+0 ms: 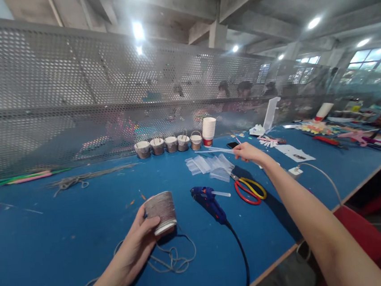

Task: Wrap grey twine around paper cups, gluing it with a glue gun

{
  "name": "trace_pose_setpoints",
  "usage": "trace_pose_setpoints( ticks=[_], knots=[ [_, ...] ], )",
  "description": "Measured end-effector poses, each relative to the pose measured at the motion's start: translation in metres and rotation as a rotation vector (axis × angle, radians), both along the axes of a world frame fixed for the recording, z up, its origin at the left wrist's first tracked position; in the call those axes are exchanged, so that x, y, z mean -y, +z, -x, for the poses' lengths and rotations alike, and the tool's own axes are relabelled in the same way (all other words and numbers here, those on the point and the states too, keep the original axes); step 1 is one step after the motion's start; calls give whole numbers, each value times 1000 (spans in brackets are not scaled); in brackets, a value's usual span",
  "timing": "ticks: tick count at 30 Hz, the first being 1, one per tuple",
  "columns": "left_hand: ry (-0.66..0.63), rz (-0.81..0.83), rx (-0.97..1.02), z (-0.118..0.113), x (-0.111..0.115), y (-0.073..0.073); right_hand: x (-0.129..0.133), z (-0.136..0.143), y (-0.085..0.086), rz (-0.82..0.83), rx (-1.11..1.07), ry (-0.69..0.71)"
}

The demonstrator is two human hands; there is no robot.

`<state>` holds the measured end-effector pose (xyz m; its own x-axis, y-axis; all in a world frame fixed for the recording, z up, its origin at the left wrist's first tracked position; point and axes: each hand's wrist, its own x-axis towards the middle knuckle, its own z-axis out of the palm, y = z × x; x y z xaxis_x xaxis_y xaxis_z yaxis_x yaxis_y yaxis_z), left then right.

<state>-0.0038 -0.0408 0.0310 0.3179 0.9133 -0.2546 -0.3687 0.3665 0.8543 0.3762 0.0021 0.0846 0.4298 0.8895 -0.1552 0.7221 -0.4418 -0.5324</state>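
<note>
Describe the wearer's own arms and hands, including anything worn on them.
Both the left hand and the right hand are bare, with no gloves. The left arm and right arm show no sleeve, watch or bracelet as far as the frame reaches. Some fingers are hidden or small, so I can't rule out rings.

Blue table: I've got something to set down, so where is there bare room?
Widest: between the gray cord bundle and the left hand. Smaller: below the scissors, between the black cable and right forearm. Crowded: around the plastic strips by the right hand.
</note>
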Motion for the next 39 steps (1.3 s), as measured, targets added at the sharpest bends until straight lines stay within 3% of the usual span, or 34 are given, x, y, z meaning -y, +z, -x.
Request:
trace_pose_setpoints(
  ticks=[6,13,22,28,29,30,32,33,37,39],
  knots=[
    [-10,-9,9,-1,0,0,2,-18,-15,-65,-17,-66],
    [5,-6,-23,-1,-1,0,-5,-17,-34,-31,108,-49],
    [-1,-26,-15,0,-1,2,14,-5,-35,-146,260,-117],
    [-33,-53,27,1,0,4,57,31,-7,-479,252,-147],
    [-25,-58,30,2,0,4,69,42,-1,-608,242,-166],
    [-22,-61,31,2,0,4,82,54,3,-882,158,-173],
    [-24,-68,36,2,1,5,109,81,10,-1253,-11,-90],
    [-29,-72,39,1,1,5,121,96,11,-1319,-68,-15],
    [-40,-93,36,0,6,5,148,153,2,-1064,-157,474],
    [-29,-101,26,-1,9,6,143,173,-10,-942,-224,558]
  ],
)
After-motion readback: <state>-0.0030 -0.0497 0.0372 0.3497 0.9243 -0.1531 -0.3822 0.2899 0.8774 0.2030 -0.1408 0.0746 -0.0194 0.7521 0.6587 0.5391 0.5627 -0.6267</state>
